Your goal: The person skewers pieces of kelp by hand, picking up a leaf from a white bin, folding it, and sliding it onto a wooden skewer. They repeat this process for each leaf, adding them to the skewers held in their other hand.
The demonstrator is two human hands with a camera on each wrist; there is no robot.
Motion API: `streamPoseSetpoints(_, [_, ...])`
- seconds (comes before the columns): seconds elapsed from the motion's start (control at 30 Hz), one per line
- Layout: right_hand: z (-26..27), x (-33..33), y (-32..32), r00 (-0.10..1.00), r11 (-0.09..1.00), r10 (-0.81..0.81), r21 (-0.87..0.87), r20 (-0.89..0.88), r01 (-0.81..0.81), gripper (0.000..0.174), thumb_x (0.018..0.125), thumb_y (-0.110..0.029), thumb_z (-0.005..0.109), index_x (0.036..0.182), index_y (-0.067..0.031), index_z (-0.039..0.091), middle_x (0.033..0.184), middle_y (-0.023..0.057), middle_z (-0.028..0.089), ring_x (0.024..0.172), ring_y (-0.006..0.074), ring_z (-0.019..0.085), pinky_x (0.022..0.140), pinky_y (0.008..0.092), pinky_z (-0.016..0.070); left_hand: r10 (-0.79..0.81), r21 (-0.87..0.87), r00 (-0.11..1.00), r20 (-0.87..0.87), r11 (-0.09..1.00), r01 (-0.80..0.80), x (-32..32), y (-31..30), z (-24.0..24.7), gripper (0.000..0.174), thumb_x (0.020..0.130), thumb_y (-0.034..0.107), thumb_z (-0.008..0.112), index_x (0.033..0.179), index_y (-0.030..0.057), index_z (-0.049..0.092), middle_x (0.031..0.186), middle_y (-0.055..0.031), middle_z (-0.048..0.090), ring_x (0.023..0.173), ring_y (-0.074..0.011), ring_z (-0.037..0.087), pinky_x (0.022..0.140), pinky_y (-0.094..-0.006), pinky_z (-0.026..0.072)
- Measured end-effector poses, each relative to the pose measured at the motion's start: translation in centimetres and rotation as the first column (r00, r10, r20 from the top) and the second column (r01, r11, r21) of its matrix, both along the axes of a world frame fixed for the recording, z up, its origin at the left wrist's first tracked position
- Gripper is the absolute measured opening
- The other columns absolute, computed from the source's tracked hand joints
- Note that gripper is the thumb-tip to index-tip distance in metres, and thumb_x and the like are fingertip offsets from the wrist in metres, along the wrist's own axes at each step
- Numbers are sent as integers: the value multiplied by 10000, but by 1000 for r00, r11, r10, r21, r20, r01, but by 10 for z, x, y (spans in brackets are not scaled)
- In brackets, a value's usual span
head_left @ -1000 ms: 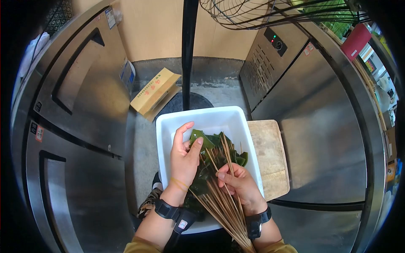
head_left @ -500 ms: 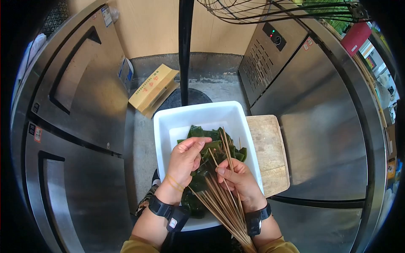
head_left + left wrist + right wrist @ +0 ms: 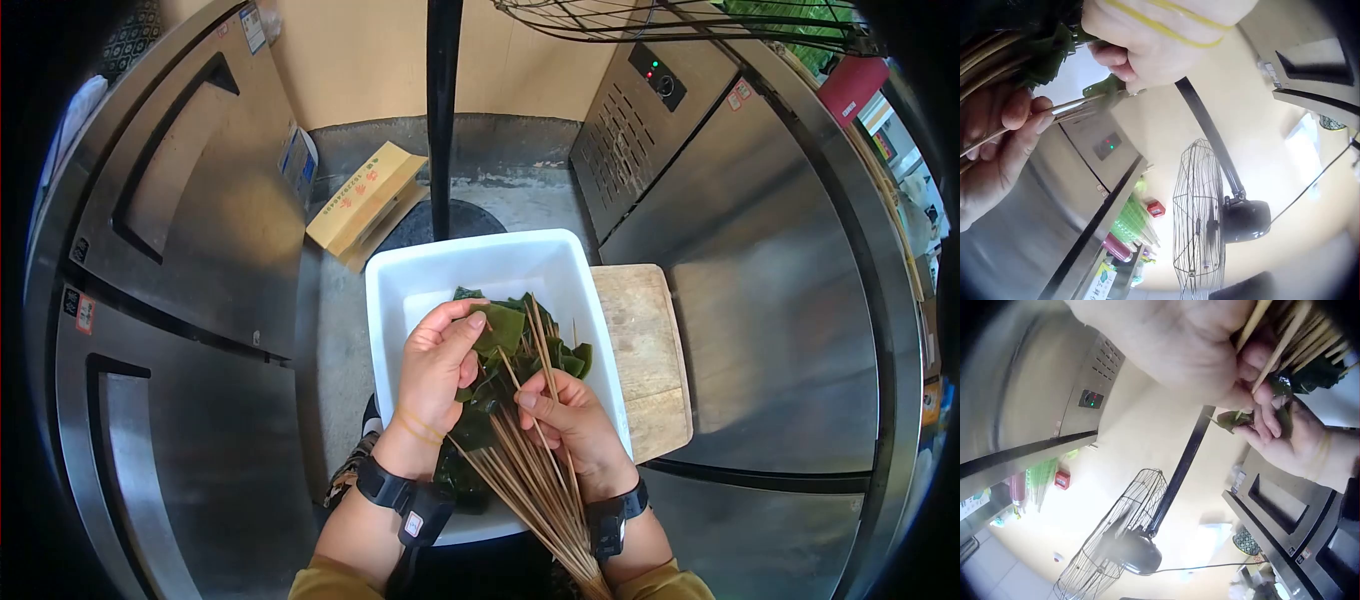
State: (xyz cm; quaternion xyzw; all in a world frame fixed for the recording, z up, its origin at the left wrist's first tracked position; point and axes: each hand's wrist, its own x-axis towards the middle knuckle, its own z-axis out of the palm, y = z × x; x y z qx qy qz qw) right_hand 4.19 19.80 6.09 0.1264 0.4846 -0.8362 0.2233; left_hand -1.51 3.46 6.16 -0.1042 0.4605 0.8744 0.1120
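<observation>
In the head view, a white plastic tub (image 3: 470, 250) holds dark green, glossy pieces that look like kelp (image 3: 465, 480). My left hand (image 3: 432, 365) pinches one flat green piece of kelp (image 3: 500, 326) between thumb and fingers, above the pile. Beside it, my right hand (image 3: 572, 430) pinches a thin bamboo skewer (image 3: 510, 372), its tip right at the lower edge of that piece. More skewers (image 3: 525, 470) fan out in a bundle beneath the right hand and run down past its wrist. In the left wrist view, the skewer (image 3: 1075, 102) points toward the left hand's fingers.
To the tub's right lies a wooden board (image 3: 640, 360). Steel cabinets (image 3: 770, 300) stand on both sides. Behind the tub are a black fan pole (image 3: 441, 120) on a round base and an open cardboard box (image 3: 365, 200). The fan's wire cage (image 3: 640, 25) hangs overhead.
My left hand has gone from spread fingers over the tub to pinching a piece of kelp, lifted to the skewer's tip. The right hand stays nearly still, holding the skewer.
</observation>
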Motion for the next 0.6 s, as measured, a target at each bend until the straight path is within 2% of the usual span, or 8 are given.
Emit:
streamPoseSetpoints(0.13, [5, 0, -2, 1000, 999, 2, 34, 21, -3, 61, 880, -91, 610, 858, -64, 560, 646, 28, 585, 429, 31, 372, 403, 171, 276, 32, -107, 993, -111, 993, -44, 2, 5, -2, 150, 889, 103, 606, 1028, 49, 624, 763, 11, 601, 481, -6, 350, 414, -166, 263])
streamPoseSetpoints(0.23, [5, 1, -1, 999, 1000, -16, 13, 28, 15, 64, 878, -90, 612, 854, -66, 559, 647, 29, 584, 431, 31, 373, 403, 170, 274, 32, -301, 978, -206, 949, -95, 3, 8, 2, 126, 887, 65, 600, 1005, 36, 634, 815, -13, 637, 569, -14, 478, 484, -163, 370])
streamPoseSetpoints(0.33, [0, 1, 2, 1000, 1000, -3, -10, 0, 3, 65, 880, -111, 620, 866, -83, 562, 663, 5, 589, 444, 22, 391, 411, 162, 262, -5, -434, 966, -258, 894, -111, 8, 12, 1, 109, 878, 16, 591, 978, 10, 636, 869, -35, 658, 738, -48, 585, 637, -186, 462])
streamPoseSetpoints(0.43, [-1, 1, 5, 1000, 1000, -29, -3, -9, 29, 67, 880, -117, 623, 866, -97, 560, 668, -7, 590, 449, 17, 390, 412, 160, 251, -126, -477, 961, -245, 879, -6, 20, 18, -1, 103, 867, -18, 583, 958, -9, 631, 877, -40, 664, 860, -75, 609, 757, -213, 477])
streamPoseSetpoints(0.47, [-1, 1, 5, 999, 999, -44, 4, -5, 44, 69, 880, -115, 623, 863, -100, 558, 667, -7, 589, 447, 17, 385, 411, 161, 249, -151, -466, 963, -223, 884, 31, 23, 19, -2, 115, 866, -14, 582, 976, -3, 615, 875, -44, 666, 823, -67, 607, 721, -212, 477])
streamPoseSetpoints(0.57, [-4, 0, 4, 998, 998, -55, 4, -15, 55, 65, 878, -90, 614, 871, -74, 551, 654, 5, 578, 419, 21, 357, 404, 164, 282, -164, -454, 960, -227, 890, 45, 23, 19, 0, 109, 876, 36, 597, 977, 58, 564, 788, 8, 609, 565, -3, 429, 446, -164, 311])
streamPoseSetpoints(0.6, [-4, 0, 4, 999, 999, -53, 14, -12, 53, 63, 879, -88, 612, 872, -74, 550, 656, 4, 580, 421, 22, 359, 405, 164, 282, -154, -461, 959, -237, 887, 28, 23, 19, -1, 107, 872, 35, 602, 960, 57, 546, 782, 3, 609, 573, -8, 438, 456, -168, 320])
